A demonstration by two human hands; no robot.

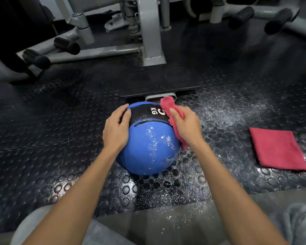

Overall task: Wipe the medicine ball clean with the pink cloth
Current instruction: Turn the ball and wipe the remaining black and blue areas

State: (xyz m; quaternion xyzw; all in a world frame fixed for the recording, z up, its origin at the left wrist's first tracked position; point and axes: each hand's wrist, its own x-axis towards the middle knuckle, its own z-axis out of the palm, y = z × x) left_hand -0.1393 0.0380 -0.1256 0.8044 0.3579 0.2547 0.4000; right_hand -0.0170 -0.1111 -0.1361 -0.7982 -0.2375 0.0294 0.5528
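Dim overall, brightest at centre, darkening to near black at upper left. Glossy sheen on the studded floor mat (228, 110). Wide-angle bending at edges; soft blur on lower corners.

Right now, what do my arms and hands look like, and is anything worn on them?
The left arm and right arm are bare as far as the view shows, with no sleeves. The left hand and right hand have no gloves, and no watch, band or ring shows.

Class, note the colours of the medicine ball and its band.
The medicine ball is blue; its band is black with white lettering. Head view.
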